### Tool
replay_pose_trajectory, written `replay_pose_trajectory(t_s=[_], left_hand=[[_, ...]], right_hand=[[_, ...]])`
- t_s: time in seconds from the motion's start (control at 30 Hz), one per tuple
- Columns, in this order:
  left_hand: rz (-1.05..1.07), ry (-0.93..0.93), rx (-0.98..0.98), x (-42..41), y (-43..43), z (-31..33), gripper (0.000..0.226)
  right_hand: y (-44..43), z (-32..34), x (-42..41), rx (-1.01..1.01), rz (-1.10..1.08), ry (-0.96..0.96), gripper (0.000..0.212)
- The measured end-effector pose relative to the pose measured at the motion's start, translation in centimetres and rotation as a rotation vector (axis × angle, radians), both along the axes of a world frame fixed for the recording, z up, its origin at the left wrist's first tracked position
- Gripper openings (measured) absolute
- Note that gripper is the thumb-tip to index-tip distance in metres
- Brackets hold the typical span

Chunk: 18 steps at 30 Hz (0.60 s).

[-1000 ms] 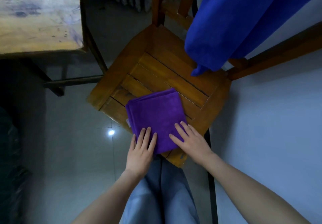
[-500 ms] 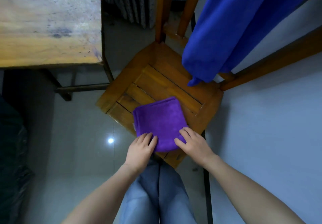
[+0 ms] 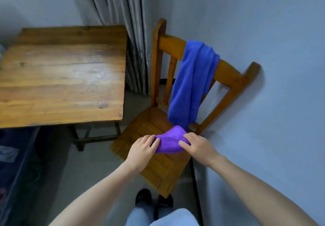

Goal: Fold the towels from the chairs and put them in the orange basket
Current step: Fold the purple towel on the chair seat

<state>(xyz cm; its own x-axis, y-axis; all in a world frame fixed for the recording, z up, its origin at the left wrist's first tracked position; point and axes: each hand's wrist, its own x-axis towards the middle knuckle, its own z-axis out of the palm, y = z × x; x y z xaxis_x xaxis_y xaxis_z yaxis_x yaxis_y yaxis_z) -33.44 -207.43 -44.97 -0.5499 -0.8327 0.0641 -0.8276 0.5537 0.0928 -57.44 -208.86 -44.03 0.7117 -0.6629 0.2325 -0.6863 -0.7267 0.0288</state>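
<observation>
Above the chair seat [image 3: 140, 132], the folded purple towel [image 3: 169, 140] is now raised and bunched; it lay flat 0.5 s ago. Both left hand [image 3: 142, 151] and right hand [image 3: 197, 146] grip its ends, fingers curled, no longer spread flat.

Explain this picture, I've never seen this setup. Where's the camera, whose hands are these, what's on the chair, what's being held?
There is no robot here. A person wears one wide-angle camera on the head, which looks forward and down, so the arms come in from the bottom of the picture. The left hand and the right hand both grip a folded purple towel over the seat of a wooden chair. I cannot tell whether the towel is lifted clear of the seat. A blue towel hangs unfolded over the chair's back. A wooden table stands to the left, with a grey curtain behind it. The orange basket is not in view.
</observation>
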Motion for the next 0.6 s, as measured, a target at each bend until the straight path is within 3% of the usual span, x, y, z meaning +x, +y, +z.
replay_pose_trajectory(t_s=[0.23, 0.5, 0.6], left_hand=[[0.010, -0.031, -0.264, -1.3, -4.8, 12.0, 0.061], [-0.049, 0.023, -0.561, -1.3, -7.5, 23.4, 0.067], [-0.040, 0.032, -0.669, -0.1, -7.2, 26.1, 0.066]], right_hand=[[-4.5, 13.2, -1.8, -0.139, -0.042, 0.069, 0.054], [-6.5, 24.7, -2.0, -0.333, -0.072, -0.022, 0.034], [-6.4, 28.9, -0.2, -0.260, -0.198, -0.130, 0.019]])
